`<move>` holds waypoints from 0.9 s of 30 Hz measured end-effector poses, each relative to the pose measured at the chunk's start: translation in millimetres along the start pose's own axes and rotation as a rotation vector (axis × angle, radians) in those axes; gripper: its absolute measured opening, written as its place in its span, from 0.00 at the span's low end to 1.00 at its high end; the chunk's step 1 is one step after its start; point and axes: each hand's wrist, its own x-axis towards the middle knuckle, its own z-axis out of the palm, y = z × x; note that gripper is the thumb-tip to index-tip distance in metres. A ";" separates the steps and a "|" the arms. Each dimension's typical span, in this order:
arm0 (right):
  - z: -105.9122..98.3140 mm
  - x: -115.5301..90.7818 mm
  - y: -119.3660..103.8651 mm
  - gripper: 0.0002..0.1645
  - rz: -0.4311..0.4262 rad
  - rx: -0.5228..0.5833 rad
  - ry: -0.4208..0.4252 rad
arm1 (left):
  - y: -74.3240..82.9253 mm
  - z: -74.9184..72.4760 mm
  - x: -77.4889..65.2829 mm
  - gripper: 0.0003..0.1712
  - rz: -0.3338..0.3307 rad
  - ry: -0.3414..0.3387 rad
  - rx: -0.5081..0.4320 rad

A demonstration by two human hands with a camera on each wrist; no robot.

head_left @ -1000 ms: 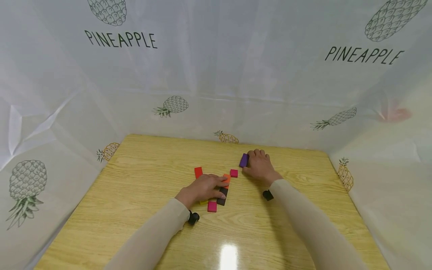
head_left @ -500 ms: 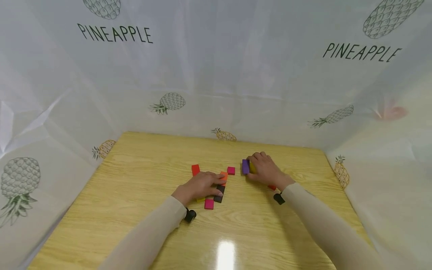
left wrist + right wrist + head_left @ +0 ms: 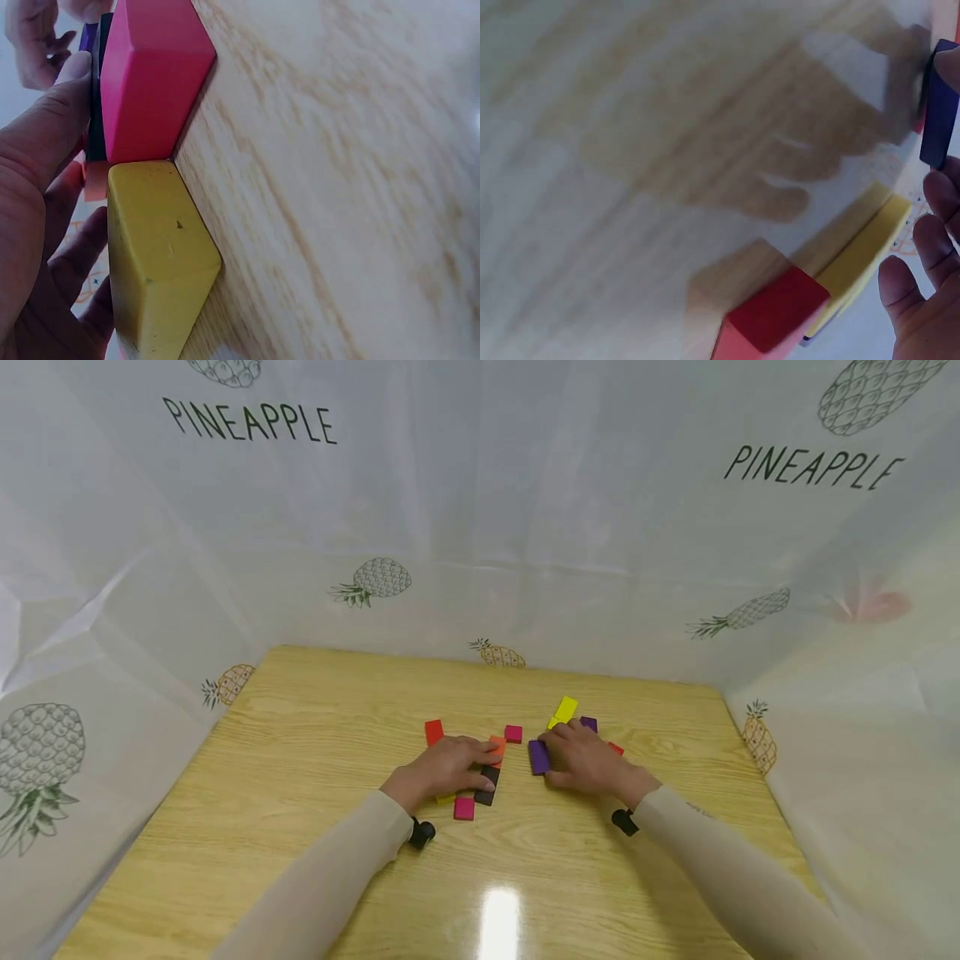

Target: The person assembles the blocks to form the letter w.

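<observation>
My right hand (image 3: 587,760) pinches a purple block (image 3: 537,757) between thumb and fingertips, low over the table; the right wrist view shows this purple block (image 3: 940,105) too. My left hand (image 3: 446,767) lies over a group of blocks. Its index finger touches the orange block (image 3: 497,748) and its thumb the black block (image 3: 487,787). A red block (image 3: 434,732) sticks out beyond this hand. On its near side are a yellow block (image 3: 161,255) and a pink block (image 3: 154,82), side by side. The palm covers part of the group. A small pink block (image 3: 513,734) lies between the hands.
Beyond the right hand lie yellow blocks (image 3: 566,708), another purple block (image 3: 589,724) and a red block (image 3: 615,748). The wooden table (image 3: 337,718) meets a pineapple-print sheet (image 3: 450,510) at the back and sides. Black wrist devices (image 3: 422,834) hang below the sleeves.
My right hand has drawn the purple block toward me and turned it a little. The yellow, purple and red blocks behind that hand have come into view. My left hand stays on its group.
</observation>
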 end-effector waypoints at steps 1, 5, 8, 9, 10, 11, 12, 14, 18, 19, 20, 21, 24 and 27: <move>-0.1 -0.5 -1.2 0.35 0.001 0.014 -0.009 | -0.1 0.1 0.4 0.37 0.000 -0.001 -0.001; -1.2 -1.3 -5.0 0.37 0.006 0.028 -0.036 | 0.4 0.0 0.3 0.37 0.000 -0.002 -0.007; -0.4 -0.7 -6.5 0.37 0.004 0.017 -0.039 | 1.0 -0.8 -0.2 0.37 0.003 -0.002 -0.006; -0.1 -0.4 -7.0 0.37 0.003 0.017 -0.038 | 1.0 -0.9 -0.2 0.37 0.004 -0.003 -0.003; -0.2 -0.1 -7.7 0.37 0.006 0.019 -0.036 | 0.9 -1.0 -0.1 0.37 0.005 -0.003 -0.002; 0.4 0.4 -8.1 0.37 0.008 0.021 -0.036 | 0.9 -1.3 -0.2 0.37 0.008 -0.001 -0.001; 1.0 0.9 -8.5 0.37 0.011 0.024 -0.035 | 0.8 -1.3 -0.1 0.37 0.010 0.000 0.003; 1.4 2.2 -9.5 0.38 0.015 0.030 -0.030 | 0.5 -1.4 0.0 0.37 0.011 0.001 0.010; 2.6 4.1 -10.5 0.37 0.018 0.033 -0.022 | 0.6 -1.6 0.2 0.36 0.012 0.002 0.006; 2.9 4.5 -10.5 0.37 0.017 0.031 -0.020 | 0.7 -1.7 0.3 0.36 0.013 0.002 0.003; 3.2 4.8 -10.5 0.37 0.017 0.027 -0.018 | 0.9 -1.9 0.1 0.36 0.013 0.003 0.002; 3.4 5.1 -10.5 0.37 0.018 0.026 -0.017 | 0.9 -1.9 0.2 0.36 0.012 0.003 0.000; 4.0 6.3 -10.4 0.37 0.021 0.019 -0.017 | 1.2 -2.2 0.0 0.37 0.010 0.001 0.001; 4.5 7.1 -10.1 0.37 0.029 0.024 -0.024 | 1.6 -2.6 -0.3 0.37 0.010 0.002 0.000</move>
